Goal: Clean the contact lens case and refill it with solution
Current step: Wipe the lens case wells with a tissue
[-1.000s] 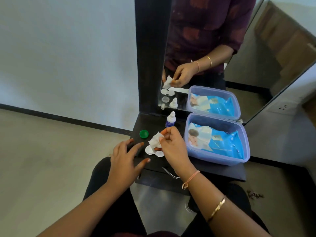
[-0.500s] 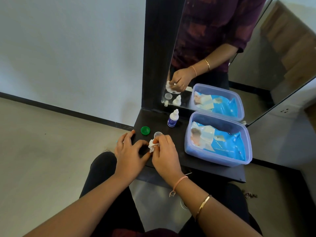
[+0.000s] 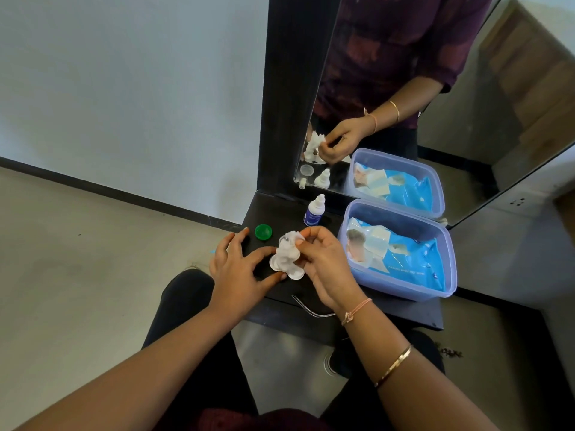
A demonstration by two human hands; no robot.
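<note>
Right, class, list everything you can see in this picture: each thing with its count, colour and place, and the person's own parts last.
mirror: one, dark-framed, against the wall
shelf: one, black, below the mirror
tub: one, translucent bluish, right side of the shelf
wipes pack: one, blue, inside the tub
solution bottle: one, white with blue label, upright left of the tub
cap: one, green, left of the solution bottle
lens case: one, white, front of the shelf
tissue: one, white, crumpled over the lens case
thread bracelet: one, pink, right wrist
bangle: one, gold, right forearm
left hand: fingers spread, touching the lens case
right hand: pinches the tissue
</note>
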